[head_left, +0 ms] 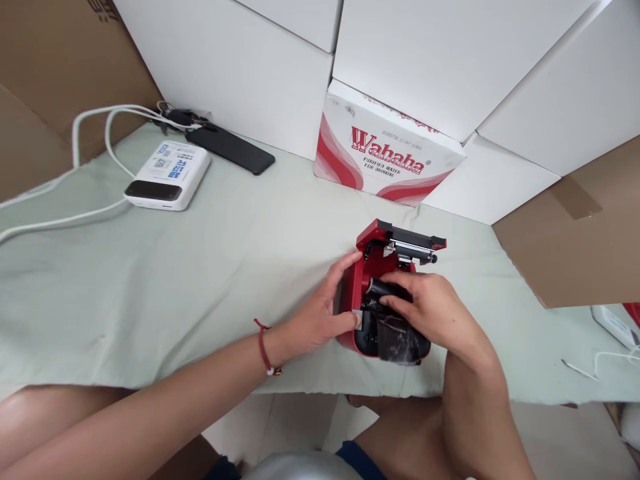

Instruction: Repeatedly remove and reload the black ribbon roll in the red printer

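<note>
A red, box-shaped printer (353,293) with its lid (400,233) raised rests near the front edge of the table. My left hand (327,310) is closed on its left wall, the thumb bent over the rim by a small grey piece. Inside the housing lies a black ribbon roll (377,288), which my right hand (425,303) pinches between thumb and fingers. From it a shiny, wrinkled black film (400,337) hangs over the printer's front. Part of the roll is hidden behind my right hand.
A Wahaha water carton (385,150) leans against white boxes at the back. Left of it lie a black phone (230,148) and a white power bank (170,175) with white cables (107,133). Brown cardboard (585,233) stands on the right; a cable (595,363) lies near the right edge.
</note>
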Tool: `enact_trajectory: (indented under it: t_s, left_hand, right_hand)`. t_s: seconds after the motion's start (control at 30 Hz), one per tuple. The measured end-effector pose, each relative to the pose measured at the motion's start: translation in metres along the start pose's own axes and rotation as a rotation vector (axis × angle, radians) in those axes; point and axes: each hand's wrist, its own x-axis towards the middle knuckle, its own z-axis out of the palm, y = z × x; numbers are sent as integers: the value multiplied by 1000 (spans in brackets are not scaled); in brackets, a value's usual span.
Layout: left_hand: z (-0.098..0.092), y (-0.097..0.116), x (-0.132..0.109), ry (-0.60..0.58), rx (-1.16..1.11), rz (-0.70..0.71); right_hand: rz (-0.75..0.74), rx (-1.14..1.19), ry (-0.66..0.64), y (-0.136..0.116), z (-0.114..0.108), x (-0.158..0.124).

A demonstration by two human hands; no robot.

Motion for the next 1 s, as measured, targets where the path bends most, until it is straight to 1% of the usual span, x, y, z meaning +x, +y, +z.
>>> enact_trajectory:
  t_s: [0.07, 0.13, 0.2, 0.23, 0.27, 0.3, 0.37, 0.43, 0.47, 0.57, 0.67, 0.73, 0.8, 0.87, 0.93, 0.97, 1.0]
  left_hand:
    - [0, 1, 0, -10, -21, 6]
    - [1, 1, 0, -12, -22, 22]
    - [1, 3, 0, -2, 3, 27]
    - [1, 4, -1, 4, 12, 21]
    - [1, 5, -1, 4, 14, 7]
    - [2, 5, -1, 1, 7, -8]
    - [2, 7, -2, -10, -20, -19]
    - [3, 8, -2, -20, -38, -6]
    - [3, 7, -2, -21, -40, 2]
    - [3, 7, -1, -22, -37, 12]
    - [3, 6, -1, -5, -18, 24]
    - [3, 7, -1, 1, -7, 20]
    - [3, 7, -1, 3, -6, 10]
    - [3, 8, -1, 6, -6, 9]
    - [3, 8, -1, 3, 0, 17]
    - [3, 8, -2, -1, 5, 17]
    - [3, 8, -2, -4, 13, 17]
  right_hand:
    - [-47, 191, 56, 9, -11, -19]
    - [-64, 318, 143, 25, -26, -41]
    - [6, 334, 224, 48, -42, -59]
    - [67, 308, 234, 62, -48, -65]
    - [138, 275, 223, 76, -52, -67]
    - [220, 229, 186, 90, -54, -65]
    - [357, 116, 77, 114, -50, -56]
    - [425, 34, -11, 130, -41, -41]
    - [434, 14, -29, 134, -36, -34]
    - [419, 10, 11, 132, -21, -20]
    - [352, 41, 53, 115, -5, -7]
    - [267, 83, 15, 101, 4, 1]
    - [184, 116, -53, 91, 6, 6]
    - [124, 141, -156, 87, -3, -2]
    - [51, 179, -292, 92, -23, -22]
    - [-21, 219, -377, 95, -35, -35]
    - [-103, 260, -385, 98, -46, -48]
